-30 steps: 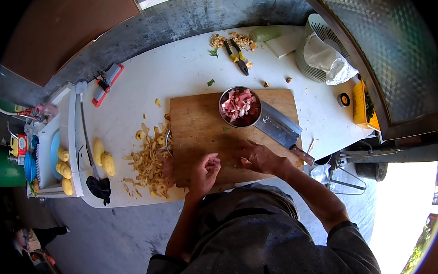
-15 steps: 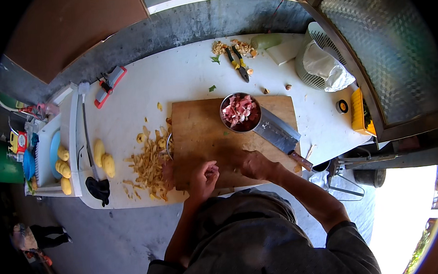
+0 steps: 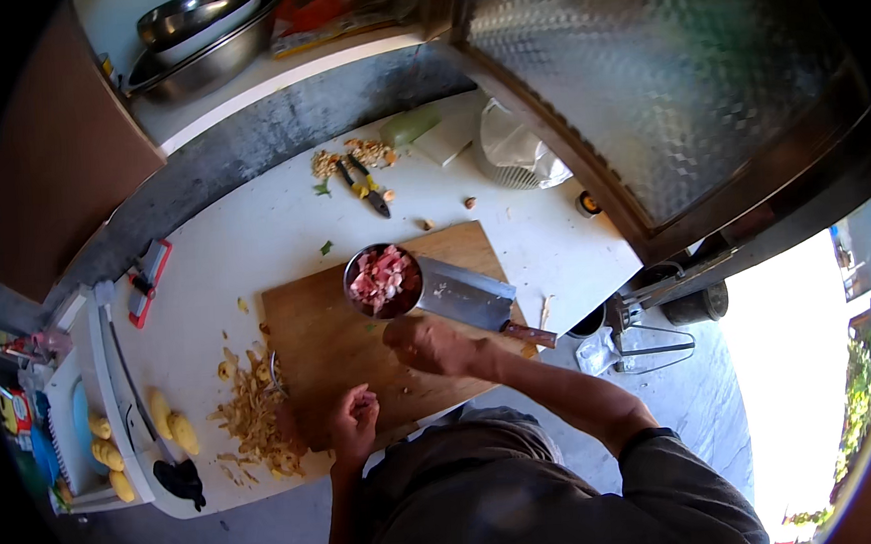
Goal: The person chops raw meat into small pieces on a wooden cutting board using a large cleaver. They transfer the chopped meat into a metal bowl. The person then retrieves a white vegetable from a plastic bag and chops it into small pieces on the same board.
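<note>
A round metal bowl [image 3: 351,302] of chopped pinkish meat [image 3: 384,279] stands on the wooden cutting board [image 3: 309,320]. To its right lies a cleaver [image 3: 469,295], flat, its wooden handle pointing right. My right hand [image 3: 428,346] is over the board just below the bowl, fingers curled closed; what they hold, if anything, is hidden. At the board's near left edge is my left hand [image 3: 353,419], its fingers bent in toward the palm; I cannot make out anything in them. Brown-yellow peelings [image 3: 250,413] heap beside the board's left edge, near a metal ring [image 3: 276,371].
Yellow-handled pliers [image 3: 369,188] lie near nut shells [image 3: 373,152] at the back of the white table [image 3: 216,270]. Peeled potatoes [image 3: 173,423] rest at the left, near a red-grey tool [image 3: 149,282]. A framed glass pane [image 3: 634,90] hangs over the right back.
The view has swung right and tilted, showing a shelf with metal bowls. My right hand has moved up the board, closer to the meat bowl. My left hand stays near the board's front edge.
</note>
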Available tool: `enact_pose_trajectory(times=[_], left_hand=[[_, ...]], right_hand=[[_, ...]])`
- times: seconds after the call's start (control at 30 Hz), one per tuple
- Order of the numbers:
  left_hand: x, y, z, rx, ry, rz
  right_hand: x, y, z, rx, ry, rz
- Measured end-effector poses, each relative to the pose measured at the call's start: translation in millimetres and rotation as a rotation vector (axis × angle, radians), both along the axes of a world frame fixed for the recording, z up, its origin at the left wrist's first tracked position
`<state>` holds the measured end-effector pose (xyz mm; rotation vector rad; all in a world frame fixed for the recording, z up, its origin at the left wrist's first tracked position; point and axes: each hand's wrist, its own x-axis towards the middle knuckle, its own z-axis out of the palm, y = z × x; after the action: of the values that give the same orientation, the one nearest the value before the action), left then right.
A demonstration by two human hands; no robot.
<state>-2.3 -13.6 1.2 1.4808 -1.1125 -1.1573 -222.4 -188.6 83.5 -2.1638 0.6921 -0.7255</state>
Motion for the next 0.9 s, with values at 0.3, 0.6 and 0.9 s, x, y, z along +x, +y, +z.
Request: enact_pose_trajectory(times=[0.3, 0.6, 0.9], left_hand=[[-16, -24, 30, -0.087, -0.183, -0.157], [-29, -32, 44, -0.053, -0.423, -0.221], [-52, -45, 63, -0.037, -0.672, -0.291]], right_hand=[[15, -101, 43, 0.0, 0.178, -0.154], [-2, -88, 41, -0.058, 0.173, -0.239], [-28, -52, 56, -0.04, 0.042, -0.259]])
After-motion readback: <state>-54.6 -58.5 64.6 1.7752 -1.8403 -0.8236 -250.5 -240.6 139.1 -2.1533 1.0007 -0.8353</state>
